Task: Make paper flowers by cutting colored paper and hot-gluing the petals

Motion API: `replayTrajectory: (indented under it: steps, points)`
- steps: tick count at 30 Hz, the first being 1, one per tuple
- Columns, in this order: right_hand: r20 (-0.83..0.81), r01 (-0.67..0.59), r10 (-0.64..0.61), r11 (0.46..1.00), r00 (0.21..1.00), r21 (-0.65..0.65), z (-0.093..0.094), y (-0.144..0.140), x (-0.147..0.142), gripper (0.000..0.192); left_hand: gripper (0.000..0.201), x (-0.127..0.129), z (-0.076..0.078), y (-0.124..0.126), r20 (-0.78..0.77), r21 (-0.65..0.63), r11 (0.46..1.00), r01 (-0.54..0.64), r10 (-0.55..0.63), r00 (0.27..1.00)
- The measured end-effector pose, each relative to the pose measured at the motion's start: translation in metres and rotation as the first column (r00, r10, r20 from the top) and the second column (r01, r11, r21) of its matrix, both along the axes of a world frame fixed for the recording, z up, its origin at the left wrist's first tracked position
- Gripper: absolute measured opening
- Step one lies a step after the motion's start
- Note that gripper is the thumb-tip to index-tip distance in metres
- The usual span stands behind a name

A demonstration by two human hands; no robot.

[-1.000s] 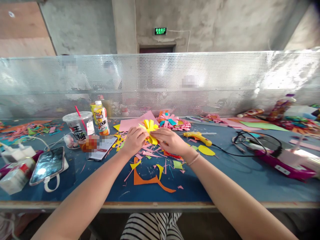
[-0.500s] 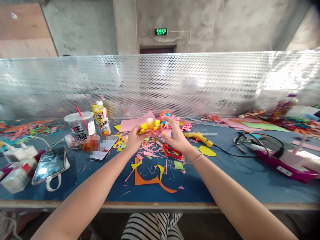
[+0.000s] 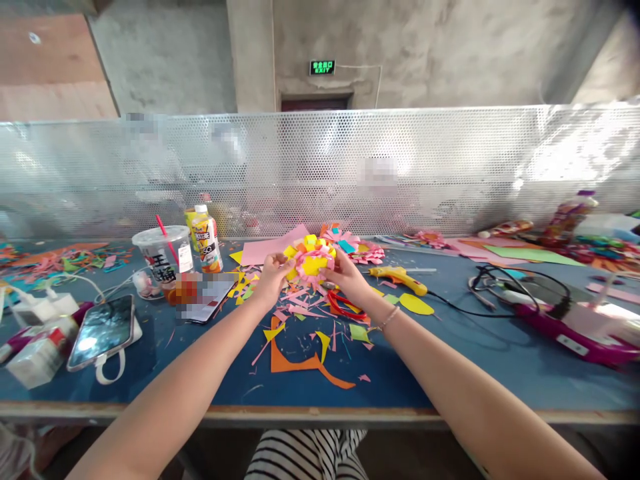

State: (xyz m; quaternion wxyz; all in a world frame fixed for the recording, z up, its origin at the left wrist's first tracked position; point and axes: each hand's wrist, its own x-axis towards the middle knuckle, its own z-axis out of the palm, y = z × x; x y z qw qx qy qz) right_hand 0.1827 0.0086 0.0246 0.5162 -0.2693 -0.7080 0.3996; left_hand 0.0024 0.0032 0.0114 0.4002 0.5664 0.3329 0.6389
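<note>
Between my two hands is a paper flower (image 3: 314, 265), pink and yellow with some orange, its yellow round face tilted toward me. My left hand (image 3: 273, 279) grips its left edge between thumb and fingers. On the opposite edge my right hand (image 3: 349, 275) is closed too, its thumb at the front. Beneath the hands lie pink paper scraps (image 3: 300, 308) and red-handled scissors (image 3: 345, 307), partly covered by my right hand. A yellow glue gun (image 3: 400, 278) rests to the right, beside a yellow paper piece (image 3: 417, 304).
On the left stand a plastic cup (image 3: 163, 257) with a straw, a juice bottle (image 3: 207, 240) and a phone (image 3: 103, 330). To the right, a purple power strip (image 3: 575, 337) trails black cables. A perforated metal screen (image 3: 320, 173) closes the back. An orange offcut (image 3: 293, 363) lies near the front.
My right hand, spread beside the flower before, has closed on its right edge. The flower has tipped up, so its yellow round face now shows toward me.
</note>
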Motion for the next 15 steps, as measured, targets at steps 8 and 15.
replayTrajectory:
  steps: [8,15]
  points:
    - [-0.007,-0.133,0.133,0.982,0.991,-0.134,-0.004,0.001,0.006,0.044,0.023,-0.004,0.019,-0.013,0.439,-0.225,0.923,0.313,-0.191,0.878]
    - [-0.011,-0.149,0.149,0.974,0.989,-0.168,-0.008,0.004,0.007,0.046,0.019,-0.003,0.018,-0.016,0.398,-0.241,0.920,0.309,-0.196,0.896]
